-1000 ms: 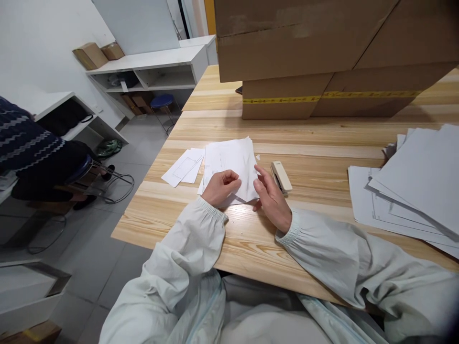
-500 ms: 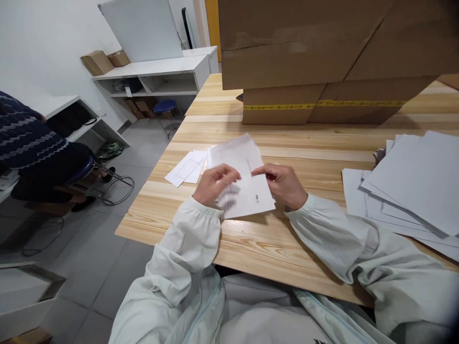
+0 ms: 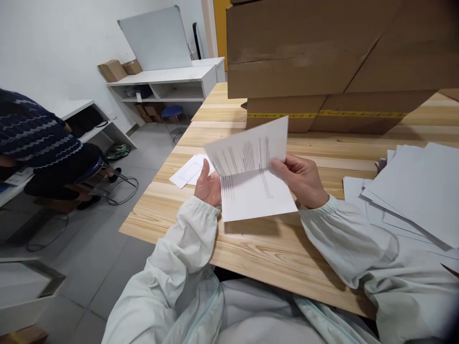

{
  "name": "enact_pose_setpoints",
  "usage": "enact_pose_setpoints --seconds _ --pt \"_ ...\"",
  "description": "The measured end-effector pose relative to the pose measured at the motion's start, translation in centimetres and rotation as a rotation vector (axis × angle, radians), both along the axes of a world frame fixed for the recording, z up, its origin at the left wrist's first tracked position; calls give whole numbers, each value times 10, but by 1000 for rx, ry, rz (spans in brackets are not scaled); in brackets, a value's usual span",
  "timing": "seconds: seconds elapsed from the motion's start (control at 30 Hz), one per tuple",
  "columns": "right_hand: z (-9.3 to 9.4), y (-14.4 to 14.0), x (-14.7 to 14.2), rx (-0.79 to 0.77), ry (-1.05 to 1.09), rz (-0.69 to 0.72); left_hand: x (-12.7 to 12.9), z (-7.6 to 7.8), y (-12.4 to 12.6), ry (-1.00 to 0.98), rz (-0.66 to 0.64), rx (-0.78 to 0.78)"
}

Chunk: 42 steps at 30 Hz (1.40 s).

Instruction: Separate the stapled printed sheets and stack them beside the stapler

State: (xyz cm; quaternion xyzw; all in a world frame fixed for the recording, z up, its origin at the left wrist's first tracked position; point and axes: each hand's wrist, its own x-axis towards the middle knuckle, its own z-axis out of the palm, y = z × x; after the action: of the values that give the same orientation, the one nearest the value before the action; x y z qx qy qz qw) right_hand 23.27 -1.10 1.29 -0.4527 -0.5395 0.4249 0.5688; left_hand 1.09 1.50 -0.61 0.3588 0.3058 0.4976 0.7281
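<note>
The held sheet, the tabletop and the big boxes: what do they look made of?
Sheet: thin white paper, matte, printed lines, bending at a fold. Tabletop: pale wood, likely pine, with visible grain and plank seams. Boxes: brown cardboard, dull, with yellow tape.

White printed sheet (image 3: 256, 179) with grey text columns at frame centre; pale mint sleeves (image 3: 186, 248); light pine-grain table (image 3: 265, 248); brown boxes (image 3: 333, 62) with yellow tape, upper right; navy-white zigzag sweater (image 3: 32, 134), left edge.
</note>
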Motion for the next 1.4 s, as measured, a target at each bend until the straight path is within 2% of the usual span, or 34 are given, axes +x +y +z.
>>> enact_pose_setpoints --seconds 0.2,0.33,0.4,0.5,0.53,0.6,0.73,1.0,1.17,1.3,1.4 --pt "-6 2 1 -43 93 -27 0 -3 -2 -7 -138 -98" --pt "1 6 10 -34 -14 -51 3 -10 0 79 -106 -94" --pt "8 12 21 103 -103 -210 4 -12 0 123 -118 -89" --pt "20 21 41 383 -121 -531 5 -13 -3 178 -185 -75" --pt "23 23 47 437 -94 -591 5 -13 -5 196 -213 -70" --pt "29 25 55 475 -39 -620 6 -13 -7 224 -265 -72" --pt "36 21 56 481 -1 -580 8 -15 -9 248 -309 -94" --pt "42 20 54 390 56 -570 10 -20 -9 230 -252 -132" --pt "38 23 56 327 94 -564 11 -18 -10 247 -233 -143" --pt "32 38 84 208 168 -545 11 -15 -10 257 -215 -146" --pt "36 53 122 199 336 -743 11 -16 -9 235 -187 -152"
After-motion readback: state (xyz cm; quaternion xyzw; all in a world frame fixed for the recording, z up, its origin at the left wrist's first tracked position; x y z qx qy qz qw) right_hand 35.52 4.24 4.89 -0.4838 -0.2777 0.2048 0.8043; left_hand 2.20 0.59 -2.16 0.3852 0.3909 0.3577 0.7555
